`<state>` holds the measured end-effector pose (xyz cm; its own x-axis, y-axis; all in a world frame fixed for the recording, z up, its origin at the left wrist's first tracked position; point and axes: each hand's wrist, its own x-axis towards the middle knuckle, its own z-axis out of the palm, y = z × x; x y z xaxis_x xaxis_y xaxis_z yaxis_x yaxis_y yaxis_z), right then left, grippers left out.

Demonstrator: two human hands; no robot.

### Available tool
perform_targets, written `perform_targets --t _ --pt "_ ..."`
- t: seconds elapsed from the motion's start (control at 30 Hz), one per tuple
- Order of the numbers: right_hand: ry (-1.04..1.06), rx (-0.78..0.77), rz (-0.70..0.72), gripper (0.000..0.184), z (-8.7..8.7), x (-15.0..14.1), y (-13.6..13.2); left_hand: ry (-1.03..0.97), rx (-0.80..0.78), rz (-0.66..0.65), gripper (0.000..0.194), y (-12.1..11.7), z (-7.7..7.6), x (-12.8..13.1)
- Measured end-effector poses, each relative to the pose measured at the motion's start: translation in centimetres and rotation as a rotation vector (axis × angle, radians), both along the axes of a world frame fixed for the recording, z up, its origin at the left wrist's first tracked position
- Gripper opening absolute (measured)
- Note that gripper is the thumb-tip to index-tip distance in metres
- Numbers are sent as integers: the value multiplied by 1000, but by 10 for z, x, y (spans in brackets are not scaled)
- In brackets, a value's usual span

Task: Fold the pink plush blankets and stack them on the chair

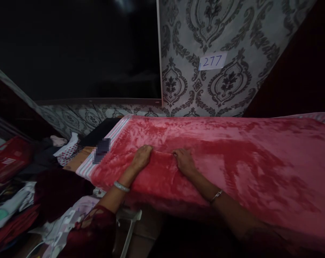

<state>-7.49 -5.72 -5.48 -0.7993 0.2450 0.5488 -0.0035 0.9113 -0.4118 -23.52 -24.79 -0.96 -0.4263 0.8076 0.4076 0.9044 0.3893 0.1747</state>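
Red plush blanket (pixel 248 157) is showing pink blotches, striped border (pixel 116 132) at nine o'clock | left hand (pixel 142 157) and right hand (pixel 184 162) are pinching a fold (pixel 162 153), grips closed

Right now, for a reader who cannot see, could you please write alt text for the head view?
A person's bare left hand and right hand grip a thick, plush pinkish-red blanket with a striped border, a ridge running between them. Behind it are a large black rectangular screen and grey patterned wallpaper bearing a white paper label, "277".
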Motion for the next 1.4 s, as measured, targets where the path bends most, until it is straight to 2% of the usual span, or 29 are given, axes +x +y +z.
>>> perform_targets --t 0.1,0.2,0.33,0.57,0.67,0.8,0.97,1.2,1.4 --pt "-14 11 -20 30 0 0 -2 31 -60 -23 21 0 3 0" --pt "-34 17 -34 30 1 1 -2 53 -85 -125 14 -2 3 3" --pt "-68 14 -23 28 4 1 -2 109 -84 -230 23 -3 -1 6" --pt "-84 46 113 10 10 6 -2 181 -14 -191 28 -3 -5 7" --pt "-84 83 89 6 9 7 -3 192 0 -171 29 -3 -6 7" --pt "9 137 45 13 8 8 -6 235 21 -172 33 -5 -5 6" --pt "130 214 30 20 10 10 -7 322 23 -147 33 -5 6 4" --pt "61 208 -7 18 13 11 -5 231 -120 -170 22 -8 15 10" --pt "103 198 21 28 11 19 0 174 -205 -138 16 -29 20 16"
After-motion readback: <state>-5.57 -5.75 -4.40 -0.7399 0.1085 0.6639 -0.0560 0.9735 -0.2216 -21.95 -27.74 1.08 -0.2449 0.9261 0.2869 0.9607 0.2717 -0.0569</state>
